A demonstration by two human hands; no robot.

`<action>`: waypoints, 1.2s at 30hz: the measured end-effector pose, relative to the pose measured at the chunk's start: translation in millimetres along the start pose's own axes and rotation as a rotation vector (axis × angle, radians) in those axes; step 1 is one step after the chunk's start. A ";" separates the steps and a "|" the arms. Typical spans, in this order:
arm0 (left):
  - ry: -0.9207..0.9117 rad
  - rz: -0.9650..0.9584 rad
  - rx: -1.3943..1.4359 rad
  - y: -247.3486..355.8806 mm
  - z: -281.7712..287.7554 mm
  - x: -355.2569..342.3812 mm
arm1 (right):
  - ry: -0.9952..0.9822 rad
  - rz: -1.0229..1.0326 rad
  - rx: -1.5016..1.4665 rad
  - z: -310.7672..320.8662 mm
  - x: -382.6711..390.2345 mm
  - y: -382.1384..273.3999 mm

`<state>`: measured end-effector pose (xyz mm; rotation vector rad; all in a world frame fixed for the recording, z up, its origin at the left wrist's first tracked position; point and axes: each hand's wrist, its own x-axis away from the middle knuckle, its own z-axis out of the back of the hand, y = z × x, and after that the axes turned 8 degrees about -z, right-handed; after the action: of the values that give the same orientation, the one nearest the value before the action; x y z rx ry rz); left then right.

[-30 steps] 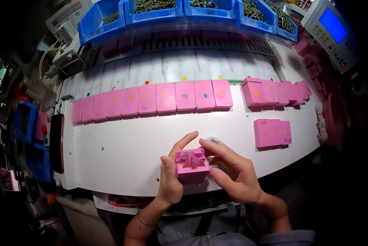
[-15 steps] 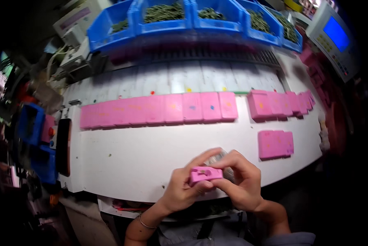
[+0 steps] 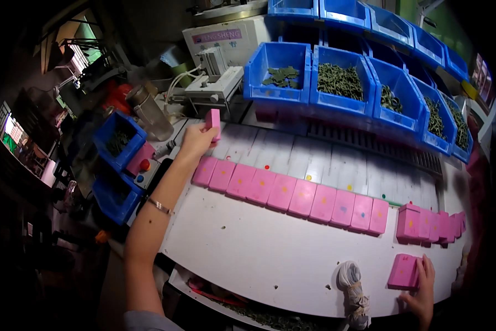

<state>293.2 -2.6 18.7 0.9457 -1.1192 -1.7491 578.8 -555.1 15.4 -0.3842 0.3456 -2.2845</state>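
Observation:
My left hand is raised at the far left of the work table. It grips a pink mould block upright between thumb and fingers. My right hand is at the near right. Its fingers and thumb close around the right side of pink mould blocks lying on the table, and it partly covers them. A long row of pink moulds, marked with small coloured dots, stretches across the middle. Farther right, more pink moulds lean in a shorter row.
Blue bins of small green pieces stand along the back, below another tier. A white bench machine and a clear bottle are at the back left. Blue bins also hang left. A white wrapped bundle lies near the front edge.
My hands have parted: the left has swung far left holding a pink mould, and the right has moved to the moulds at near right. The head view has turned left.

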 end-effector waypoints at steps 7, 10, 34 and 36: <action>0.288 -0.249 -0.881 -55.3 15.1 -64.3 | -0.003 -0.047 -0.119 -13.4 -6.3 62.6; 0.247 -0.153 -0.957 -49.6 10.8 -69.4 | 0.047 0.030 -0.053 -8.6 -4.0 72.7; -0.511 0.717 0.839 88.7 -156.5 290.4 | 0.818 0.512 -0.283 -83.3 25.4 -176.8; -0.502 0.797 1.038 77.9 -157.8 280.5 | 0.471 0.737 -0.496 -74.1 35.8 -173.3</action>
<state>350.4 -328.1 -1.7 0.4335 -2.4206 -0.6771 413.4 -457.8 16.1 0.0605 1.1023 -1.5163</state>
